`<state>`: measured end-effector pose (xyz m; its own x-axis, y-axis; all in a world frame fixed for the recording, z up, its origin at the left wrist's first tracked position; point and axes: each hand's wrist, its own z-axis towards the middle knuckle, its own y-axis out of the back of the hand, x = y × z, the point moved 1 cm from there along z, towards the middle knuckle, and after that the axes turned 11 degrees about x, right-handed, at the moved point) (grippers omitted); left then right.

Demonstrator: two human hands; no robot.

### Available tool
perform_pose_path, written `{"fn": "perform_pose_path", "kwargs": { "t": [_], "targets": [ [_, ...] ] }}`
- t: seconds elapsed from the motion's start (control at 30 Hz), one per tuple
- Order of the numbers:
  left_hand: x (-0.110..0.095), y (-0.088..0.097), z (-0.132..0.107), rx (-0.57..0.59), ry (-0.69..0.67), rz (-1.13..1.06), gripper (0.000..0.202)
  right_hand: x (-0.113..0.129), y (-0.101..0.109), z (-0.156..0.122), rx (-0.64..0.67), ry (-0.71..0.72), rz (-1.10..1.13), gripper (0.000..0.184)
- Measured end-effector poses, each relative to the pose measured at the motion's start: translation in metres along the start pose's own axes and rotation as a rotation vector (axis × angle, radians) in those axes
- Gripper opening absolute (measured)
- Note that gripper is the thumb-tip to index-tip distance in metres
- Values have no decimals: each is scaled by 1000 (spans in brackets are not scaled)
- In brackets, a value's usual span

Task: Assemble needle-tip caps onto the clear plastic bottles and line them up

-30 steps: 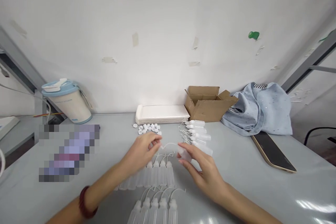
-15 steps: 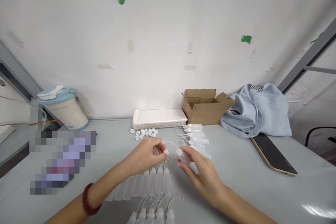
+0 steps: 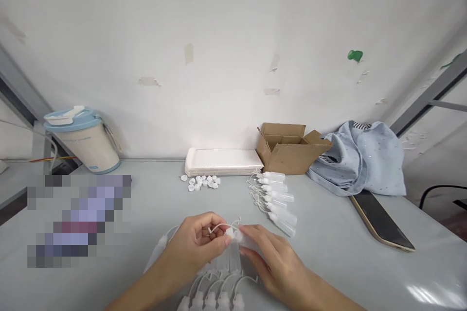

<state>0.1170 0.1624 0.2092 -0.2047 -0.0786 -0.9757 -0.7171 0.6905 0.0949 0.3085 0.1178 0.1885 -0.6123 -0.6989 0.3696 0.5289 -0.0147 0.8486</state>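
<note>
My left hand (image 3: 195, 245) pinches a small white cap (image 3: 229, 232) between thumb and fingers. My right hand (image 3: 275, 260) is closed around a small translucent plastic bottle (image 3: 245, 239), its neck turned toward the cap. A thin white tube (image 3: 219, 226) arcs above the cap; where it joins is hard to make out. Cap and bottle neck are side by side, and whether they touch I cannot tell. Beneath my hands lies a row of similar bottles (image 3: 156, 254), partly hidden. Nearer the front edge is another row of capped bottles (image 3: 210, 299) with curved tubes.
Loose white caps (image 3: 204, 183) lie in front of a white foam stack (image 3: 222, 161). More tubed bottles (image 3: 279, 199) sit to the right, below an open cardboard box (image 3: 297, 155). A blue cloth bag (image 3: 375, 160), a phone (image 3: 381, 221) and a tumbler (image 3: 85, 143) are farther out.
Both hands have come closer together and lower, bringing the cap beside the bottle neck. The camera view has shifted slightly.
</note>
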Motion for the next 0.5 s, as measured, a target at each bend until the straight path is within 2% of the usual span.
{"fn": "perform_pose_path", "kwargs": {
  "t": [0.2, 0.33, 0.5],
  "targets": [
    [1, -9, 0, 11, 40, -49, 18, 0, -1, -1, -52, 80, -131, 33],
    [3, -14, 0, -6, 35, -57, 18, -2, 1, 0, -88, 118, -229, 38],
    [4, -17, 2, 30, 45, -163, 26, -1, 9, 3, -101, 195, -292, 35]
  ]
}}
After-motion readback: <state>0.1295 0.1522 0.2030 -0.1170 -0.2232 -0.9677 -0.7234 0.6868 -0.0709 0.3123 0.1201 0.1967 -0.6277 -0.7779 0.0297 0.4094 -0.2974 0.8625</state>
